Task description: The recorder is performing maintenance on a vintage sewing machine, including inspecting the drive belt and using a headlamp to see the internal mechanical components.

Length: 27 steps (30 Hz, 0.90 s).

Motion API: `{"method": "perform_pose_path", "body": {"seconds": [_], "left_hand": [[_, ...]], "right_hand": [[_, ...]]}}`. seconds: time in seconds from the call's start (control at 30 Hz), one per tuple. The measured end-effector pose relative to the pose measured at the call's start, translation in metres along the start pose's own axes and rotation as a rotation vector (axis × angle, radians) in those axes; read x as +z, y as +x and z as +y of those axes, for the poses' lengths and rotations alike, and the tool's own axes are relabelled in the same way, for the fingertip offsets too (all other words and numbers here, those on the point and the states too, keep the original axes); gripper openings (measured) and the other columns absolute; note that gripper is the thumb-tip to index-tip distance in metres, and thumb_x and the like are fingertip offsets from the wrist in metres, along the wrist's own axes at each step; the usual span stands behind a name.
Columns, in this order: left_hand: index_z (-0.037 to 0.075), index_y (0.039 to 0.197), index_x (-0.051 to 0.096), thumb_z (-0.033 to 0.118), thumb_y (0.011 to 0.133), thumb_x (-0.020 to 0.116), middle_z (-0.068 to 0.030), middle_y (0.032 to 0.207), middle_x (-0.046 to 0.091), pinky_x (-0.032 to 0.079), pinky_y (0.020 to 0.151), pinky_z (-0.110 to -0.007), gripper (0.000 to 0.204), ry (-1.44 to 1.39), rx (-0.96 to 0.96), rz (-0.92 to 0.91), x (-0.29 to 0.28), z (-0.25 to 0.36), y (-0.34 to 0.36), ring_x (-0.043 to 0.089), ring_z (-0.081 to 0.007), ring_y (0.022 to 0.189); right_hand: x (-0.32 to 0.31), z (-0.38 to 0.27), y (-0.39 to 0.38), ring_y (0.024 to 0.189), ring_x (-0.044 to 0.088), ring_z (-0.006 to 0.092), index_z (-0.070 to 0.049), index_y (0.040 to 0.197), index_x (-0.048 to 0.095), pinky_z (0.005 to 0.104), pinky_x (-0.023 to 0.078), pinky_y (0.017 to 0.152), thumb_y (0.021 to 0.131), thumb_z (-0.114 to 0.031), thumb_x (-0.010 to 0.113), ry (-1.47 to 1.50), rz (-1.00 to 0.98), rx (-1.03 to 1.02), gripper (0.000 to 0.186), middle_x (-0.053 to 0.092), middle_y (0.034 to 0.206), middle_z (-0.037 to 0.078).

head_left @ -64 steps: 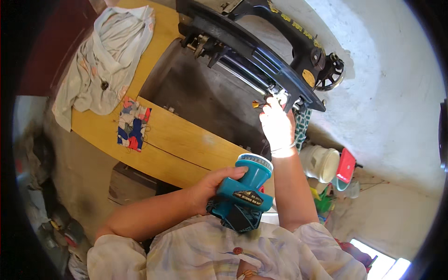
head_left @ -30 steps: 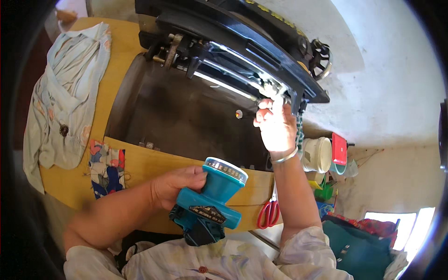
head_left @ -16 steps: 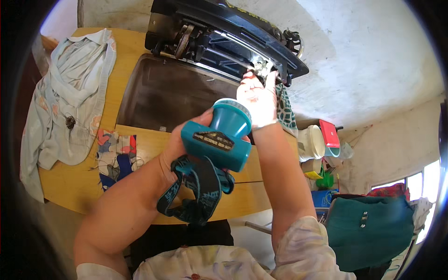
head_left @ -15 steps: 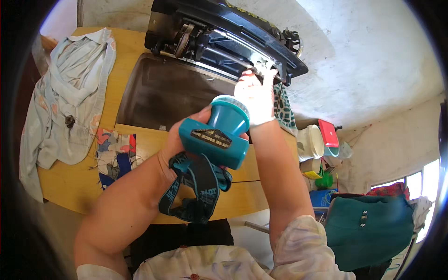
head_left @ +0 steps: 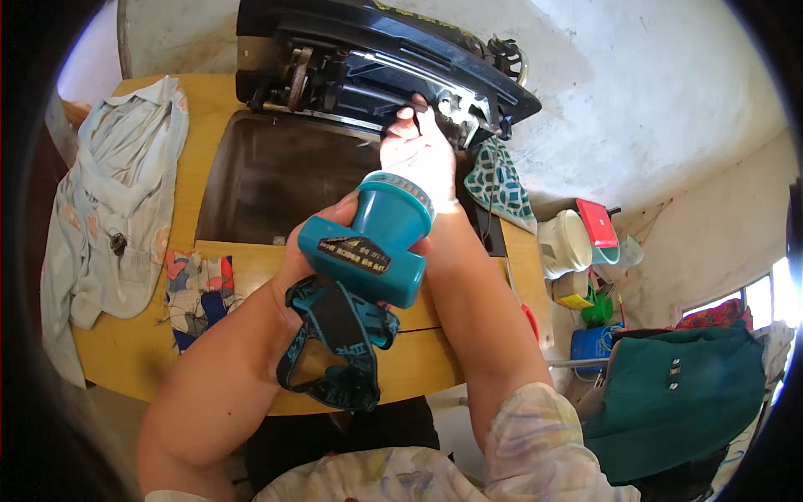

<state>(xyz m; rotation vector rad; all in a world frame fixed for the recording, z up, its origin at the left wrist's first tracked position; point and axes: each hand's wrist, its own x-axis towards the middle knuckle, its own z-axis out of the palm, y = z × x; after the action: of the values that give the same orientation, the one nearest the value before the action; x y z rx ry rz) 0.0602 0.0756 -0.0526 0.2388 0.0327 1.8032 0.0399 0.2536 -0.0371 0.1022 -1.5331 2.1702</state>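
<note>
My left hand [head_left: 288,255] is closed round a teal headlamp [head_left: 364,248], its dark elastic strap [head_left: 343,343] hanging below. The lamp's round front faces my right hand, which is brightly lit. Past the lamp, my right hand [head_left: 414,159] reaches to the underside of a black sewing machine [head_left: 393,63], tipped back on its far edge. Its fingers are curled against the metal shafts there; glare and the fingers hide what they may grip. Beneath the raised machine lies a dark brown tray-like recess [head_left: 276,184] in the yellow wooden table [head_left: 213,109].
A pale shirt [head_left: 125,184] and patchwork cloth [head_left: 201,289] lie on the left. Patterned teal fabric [head_left: 500,184] hangs beside the machine's right end. Further right are a white bucket [head_left: 565,243], a red container [head_left: 595,222] and a dark green garment [head_left: 677,402].
My right hand has shifted left along the machine's underside, its fingers now more curled. The headlamp stays in my left hand, and the whole view has shifted slightly.
</note>
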Motion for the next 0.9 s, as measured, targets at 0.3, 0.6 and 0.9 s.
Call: {"method": "perform_pose_path", "body": {"seconds": [0.3, 0.6, 0.9], "left_hand": [[-0.01, 0.114, 0.039, 0.051, 0.082, 0.041, -0.0303, 0.099, 0.052, 0.053, 0.05, -0.041, 0.069, 0.062, 0.039, 0.087, 0.012, 0.001, -0.004, 0.061, -0.0306, 0.068], [-0.003, 0.121, 0.035, 0.044, 0.083, 0.043, -0.0291, 0.112, 0.047, 0.054, 0.06, -0.043, 0.061, 0.157, -0.028, 0.072, 0.013, 0.004, -0.005, 0.061, -0.0323, 0.078], [0.001, 0.12, 0.04, 0.038, 0.081, 0.053, -0.0198, 0.108, 0.054, 0.053, 0.068, -0.041, 0.055, 0.323, -0.025, 0.044, 0.008, 0.009, -0.002, 0.06, -0.0276, 0.089]], "right_hand": [[0.021, 0.011, 0.01, 0.052, 0.038, 0.0074, -0.012, 0.096, 0.052, 0.021, 0.036, 0.044, 0.087, -0.028, 0.051, 0.441, 0.32, 0.066, 0.018, 0.045, 0.07, -0.002], [-0.016, -0.02, -0.01, 0.057, 0.042, 0.0064, -0.005, 0.094, 0.053, 0.0178, 0.036, 0.049, 0.087, -0.023, 0.052, 0.232, 0.323, 0.221, 0.019, 0.049, 0.072, -0.001], [-0.041, -0.027, -0.019, 0.055, 0.036, 0.0106, -0.004, 0.092, 0.054, 0.024, 0.032, 0.052, 0.084, -0.014, 0.05, 0.449, 0.313, 0.166, 0.013, 0.052, 0.075, 0.003]]}}
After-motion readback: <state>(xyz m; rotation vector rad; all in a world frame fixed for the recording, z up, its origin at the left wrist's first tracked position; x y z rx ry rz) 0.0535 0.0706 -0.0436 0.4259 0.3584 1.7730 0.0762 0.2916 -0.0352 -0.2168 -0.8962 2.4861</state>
